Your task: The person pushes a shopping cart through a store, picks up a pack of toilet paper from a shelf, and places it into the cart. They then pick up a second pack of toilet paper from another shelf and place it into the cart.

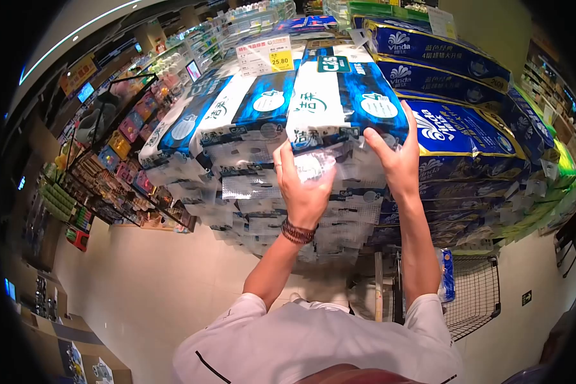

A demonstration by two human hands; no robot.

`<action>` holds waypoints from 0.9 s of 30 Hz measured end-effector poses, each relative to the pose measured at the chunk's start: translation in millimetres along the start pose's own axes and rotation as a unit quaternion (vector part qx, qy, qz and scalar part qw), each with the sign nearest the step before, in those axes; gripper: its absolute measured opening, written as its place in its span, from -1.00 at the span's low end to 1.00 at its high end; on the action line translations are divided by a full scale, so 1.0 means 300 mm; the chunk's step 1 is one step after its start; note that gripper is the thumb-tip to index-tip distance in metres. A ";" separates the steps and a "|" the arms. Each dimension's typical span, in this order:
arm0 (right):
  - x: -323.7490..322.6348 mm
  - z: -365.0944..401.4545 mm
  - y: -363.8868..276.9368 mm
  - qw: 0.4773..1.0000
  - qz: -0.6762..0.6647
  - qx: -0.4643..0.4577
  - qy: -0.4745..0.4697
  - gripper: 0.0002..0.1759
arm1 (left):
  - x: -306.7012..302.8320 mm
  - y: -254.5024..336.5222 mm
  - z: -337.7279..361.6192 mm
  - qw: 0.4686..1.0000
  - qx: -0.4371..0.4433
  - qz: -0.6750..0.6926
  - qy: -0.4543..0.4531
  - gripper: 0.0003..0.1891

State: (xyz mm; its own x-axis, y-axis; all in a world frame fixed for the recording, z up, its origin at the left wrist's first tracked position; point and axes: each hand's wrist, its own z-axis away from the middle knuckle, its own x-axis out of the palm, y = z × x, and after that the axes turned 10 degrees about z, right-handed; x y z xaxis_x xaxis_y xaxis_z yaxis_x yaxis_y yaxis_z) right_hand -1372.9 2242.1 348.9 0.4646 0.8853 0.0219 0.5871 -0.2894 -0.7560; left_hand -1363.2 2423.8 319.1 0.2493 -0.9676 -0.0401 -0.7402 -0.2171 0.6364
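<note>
A white and blue C&S toilet paper pack (345,96) lies on top of a tall stack of similar plastic-wrapped packs. My left hand (304,192) grips its front end near the left corner, fingers against the wrapping and the palm partly below the edge. Clear crinkled plastic shows beside those fingers. At the front right corner, my right hand (400,163) holds the same pack, thumb on the front face and fingers along the right side. Another white and blue pack (249,105) sits directly to the left. Undersides of both hands are hidden.
Blue Vinda packs (454,131) are piled close on the right. A price sign (265,56) stands on the stack. A wire shopping cart (470,294) with a blue package (448,275) is low right. Shelves of goods (125,147) line the left, across tiled floor (166,275).
</note>
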 end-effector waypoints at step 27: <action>-0.233 0.658 0.199 0.936 -0.202 0.265 -0.113 0.33 | -0.339 -0.184 0.515 0.839 -0.347 0.337 -0.251 0.24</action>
State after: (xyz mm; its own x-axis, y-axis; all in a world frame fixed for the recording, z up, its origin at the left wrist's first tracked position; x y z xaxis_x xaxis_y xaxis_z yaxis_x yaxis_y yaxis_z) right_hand -1501.1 2234.9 173.0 0.0896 0.9553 0.2819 0.2457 0.2530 -0.9357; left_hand -1444.2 2514.1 169.1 -0.5026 -0.8104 0.3011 -0.0226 0.3605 0.9325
